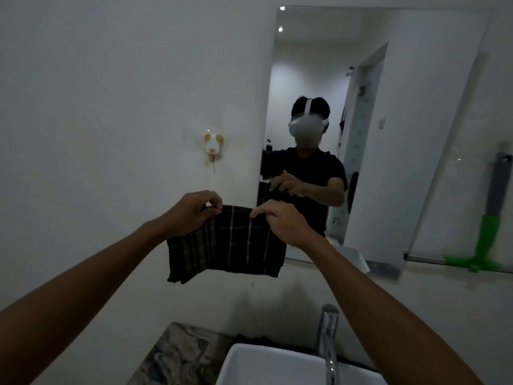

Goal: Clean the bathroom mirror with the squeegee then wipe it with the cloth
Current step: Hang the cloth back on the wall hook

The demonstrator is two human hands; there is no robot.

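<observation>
Both hands, left hand (191, 211) and right hand (286, 223), pinch the top edge of the dark plaid cloth (226, 245); it looks soft, light and limp, best bunched before wiping the mirror (402, 134).

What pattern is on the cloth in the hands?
The dark folded cloth has pale plaid stripes, seen in the head view.

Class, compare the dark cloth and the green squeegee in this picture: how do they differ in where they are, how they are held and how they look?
The cloth hangs spread between the left hand and right hand; the squeegee is in no hand, standing on the ledge at the right. The cloth is dark, limp, with pale stripes; the squeegee is rigid, green with a grey handle. The cloth hangs left of the mirror; the squeegee stands right of it.
</observation>
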